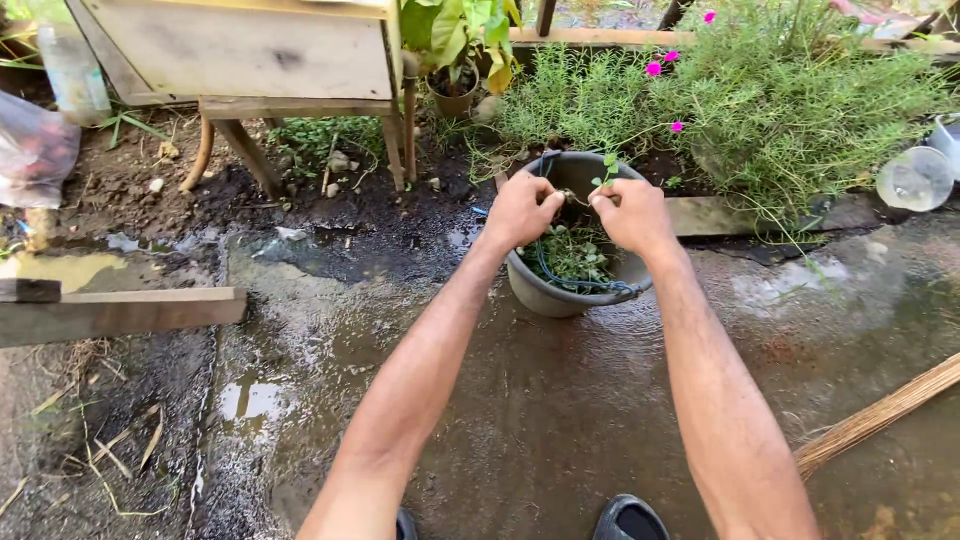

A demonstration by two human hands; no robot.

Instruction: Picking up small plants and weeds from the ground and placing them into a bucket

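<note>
Two hands meet over the round grey plastic bucket [570, 290] on wet concrete. Left hand [520, 210] and right hand [632, 213] each pinch the thin green plant cutting [606, 172] at twelve o'clock; light, soft, snappable, best held low on the stem.

This is a home garden yard: beyond the fingers [600, 197] grows a green bed with pink flowers [760, 100], left of them dark soil [150, 180] under a wooden stand [290, 105], below them wet concrete ground [540, 400].
</note>
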